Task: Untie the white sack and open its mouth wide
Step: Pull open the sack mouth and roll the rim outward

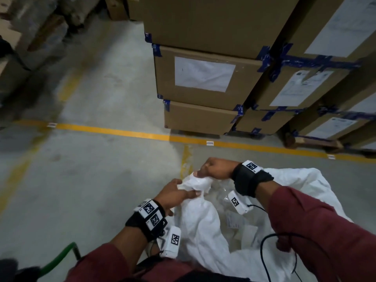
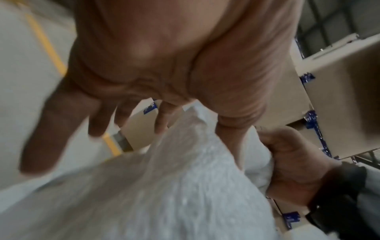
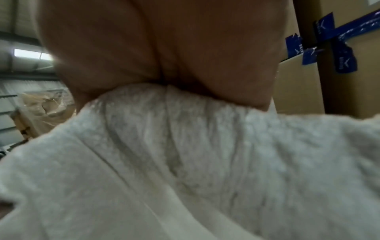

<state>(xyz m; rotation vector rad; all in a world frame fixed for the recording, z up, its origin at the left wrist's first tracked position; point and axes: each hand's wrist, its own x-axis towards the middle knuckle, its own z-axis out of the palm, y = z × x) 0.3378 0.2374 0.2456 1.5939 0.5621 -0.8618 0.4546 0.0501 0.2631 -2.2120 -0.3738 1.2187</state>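
white woven fabric fills the lower middle of the head view: one white sack (image 1: 205,224), its mouth partly spread, clear plastic-wrapped stuff showing inside. 2 hands on it, both at the far edge of the rim. left hand (image 1: 173,195) pinches a bunched bit of rim w/ fingers & thumb; right hand (image 1: 213,168) is fisted round the twisted wad just beyond, knuckles up. the two hands sit close, almost touching through the cloth. 2 black wrist straps w/ white tagged modules. one green bar (image 1: 59,259) at bottom left. cardboard boxes (image 1: 203,76) stacked ahead & to the right, 3 high in the nearest column, more columns beside, blue tape on corners. one yellow floor line (image 1: 114,132) crosses between boxes & sack; open grey concrete floor (image 1: 91,180) lies to the left & ahead of the sack, well apart from the stacks. left wrist view, blurry: left hand's fingers (image 2: 162,120) partly spread, thumb & one finger nipping the sack edge (image 2: 164,186); right hand (image 2: 292,162) shows at right, clenched on cloth. right wrist view: right palm (image 3: 164,48) closed tight over gathered sack fabric (image 3: 185,146), taped boxes (image 3: 339,73) behind at right; fingertips hidden.
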